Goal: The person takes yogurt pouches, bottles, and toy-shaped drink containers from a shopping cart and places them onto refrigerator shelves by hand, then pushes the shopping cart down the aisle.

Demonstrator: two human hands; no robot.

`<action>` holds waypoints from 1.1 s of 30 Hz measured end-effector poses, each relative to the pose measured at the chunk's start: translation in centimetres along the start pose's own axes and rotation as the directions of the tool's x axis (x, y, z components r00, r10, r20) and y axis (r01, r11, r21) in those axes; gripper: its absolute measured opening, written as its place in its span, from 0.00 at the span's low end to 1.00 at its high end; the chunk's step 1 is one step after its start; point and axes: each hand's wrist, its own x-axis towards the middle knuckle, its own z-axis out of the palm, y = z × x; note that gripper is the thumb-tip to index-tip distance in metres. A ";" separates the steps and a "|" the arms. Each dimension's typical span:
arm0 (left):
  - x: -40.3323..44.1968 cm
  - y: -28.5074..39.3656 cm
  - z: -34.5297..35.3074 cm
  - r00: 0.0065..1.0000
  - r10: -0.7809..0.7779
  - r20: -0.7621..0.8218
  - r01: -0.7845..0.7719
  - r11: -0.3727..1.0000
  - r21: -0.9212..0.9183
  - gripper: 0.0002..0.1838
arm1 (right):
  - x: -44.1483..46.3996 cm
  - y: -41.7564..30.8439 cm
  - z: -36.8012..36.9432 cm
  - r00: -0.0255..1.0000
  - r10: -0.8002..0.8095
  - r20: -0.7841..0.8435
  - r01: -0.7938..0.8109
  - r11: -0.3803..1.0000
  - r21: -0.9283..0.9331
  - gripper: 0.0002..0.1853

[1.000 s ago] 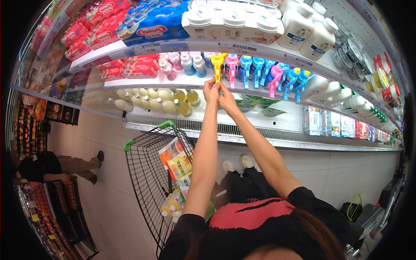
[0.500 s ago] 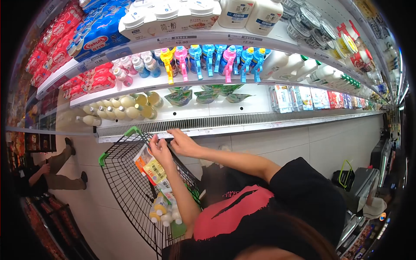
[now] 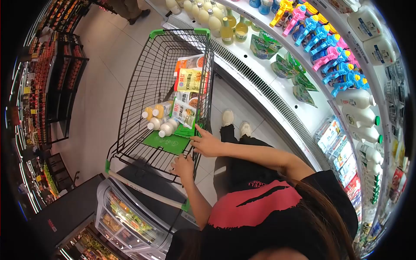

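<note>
A black wire shopping cart (image 3: 130, 99) with green corners stands ahead of me. My left hand (image 3: 183, 166) is over its near end, fingers loosely apart and nothing in them. Beside the cart's right side is my right hand (image 3: 207, 143), index finger stretched out, also holding nothing. Whether either hand touches the wires I cannot tell. Inside the cart lie a yellow food packet (image 3: 192, 80), an orange-and-white packet (image 3: 187, 63), a white packet (image 3: 184, 113), yellow-labelled bottles (image 3: 162, 109), white-capped bottles (image 3: 168, 127) and a green packet (image 3: 184, 131) near the green panel (image 3: 167, 142).
A refrigerated shelf (image 3: 277, 112) runs along the right, with bottles, green pouches (image 3: 264, 45) and drinks with blue and pink handles (image 3: 318, 32). Stocked racks (image 3: 65, 78) stand at the left. A display case (image 3: 125, 216) is at the lower left. Another person's legs (image 3: 128, 9) show at the top.
My view has turned left, showing more of the cart and its handle. My hands have moved from close together by the shelf edge to slightly apart near the cart's handle end.
</note>
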 end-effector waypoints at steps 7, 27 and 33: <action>-3.6 -3.5 3.9 0.982 0.182 0.052 -0.165 0.958 -0.234 0.24 | -1.9 -0.5 0.8 0.998 0.063 -0.012 -0.062 0.994 0.092 0.17; -5.6 -21.0 -3.2 0.915 0.214 -0.342 -0.225 0.974 0.010 0.28 | -2.8 -25.0 4.2 0.993 0.120 0.004 -0.119 0.989 -0.087 0.28; -5.1 -22.9 -2.4 0.896 0.321 -0.306 -0.339 0.941 -0.006 0.34 | -7.1 -29.8 11.5 0.977 0.094 0.190 -0.060 0.982 -0.179 0.26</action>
